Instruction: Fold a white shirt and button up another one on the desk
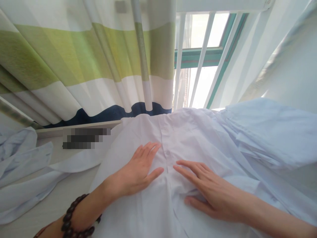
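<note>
A white button-front garment, which looks like a shirt or lab coat [138, 211], lies spread out in front of me. Its button strip [165, 142] runs up the middle. On the cloth left of the strip rests my left hand [141, 170], open, palm down, thumb out toward the strip. My right hand [205, 188] is just right of the strip, fingers stretched and apart, fingertips at or just above the fabric. Neither hand holds anything. A dark beaded bracelet [70, 215] circles my left wrist.
Folded white cloth [277, 132] is piled at the right, and more crumpled white cloth [19, 155] lies at the left. A blurred-out dark item [84, 138] sits on the pale surface. Behind hang green-and-white curtains [99, 59] beside white bars [202, 59] and a window.
</note>
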Motion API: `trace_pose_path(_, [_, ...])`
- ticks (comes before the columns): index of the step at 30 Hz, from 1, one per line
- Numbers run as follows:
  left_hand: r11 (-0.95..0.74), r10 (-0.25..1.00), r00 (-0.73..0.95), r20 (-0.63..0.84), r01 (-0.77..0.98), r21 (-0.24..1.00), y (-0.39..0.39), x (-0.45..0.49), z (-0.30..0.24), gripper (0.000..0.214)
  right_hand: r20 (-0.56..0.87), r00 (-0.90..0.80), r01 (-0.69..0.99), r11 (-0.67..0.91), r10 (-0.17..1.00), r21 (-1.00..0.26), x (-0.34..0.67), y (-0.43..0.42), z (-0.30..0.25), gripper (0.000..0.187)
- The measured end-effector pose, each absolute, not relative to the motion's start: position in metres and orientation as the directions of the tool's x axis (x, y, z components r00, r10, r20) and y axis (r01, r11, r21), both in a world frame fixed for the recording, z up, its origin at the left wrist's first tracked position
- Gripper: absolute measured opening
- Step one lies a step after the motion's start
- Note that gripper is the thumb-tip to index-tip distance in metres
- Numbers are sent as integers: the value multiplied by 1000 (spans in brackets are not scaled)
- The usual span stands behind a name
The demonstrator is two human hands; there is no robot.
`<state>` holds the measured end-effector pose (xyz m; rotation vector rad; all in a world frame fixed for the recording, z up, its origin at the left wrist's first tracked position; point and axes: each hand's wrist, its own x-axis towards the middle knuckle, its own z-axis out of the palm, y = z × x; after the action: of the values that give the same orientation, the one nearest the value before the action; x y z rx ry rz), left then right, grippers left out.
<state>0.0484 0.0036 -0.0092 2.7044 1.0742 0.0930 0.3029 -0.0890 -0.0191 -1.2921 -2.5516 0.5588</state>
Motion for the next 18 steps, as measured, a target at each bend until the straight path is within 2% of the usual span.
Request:
trace_pose_path(6, [-685,713,696,-87,717,125,2,47,-31,72,30,-511,814,494,859,-306,306,-83,-38,66])
trace_pose_path(11, [-714,684,726,-73,687,135,24,43,-30,67,-3,-469,836,443,883,-325,302,-62,-19,65])
trace_pose_path(15, [-606,788,615,-26,782,146,22,39,-31,64,128,-247,932,271,961,-239,319,-33,-16,69])
trace_pose_path(18, [-543,832,552,-53,830,126,22,37,-34,68,2,-152,973,151,988,-176,341,-5,-34,73])
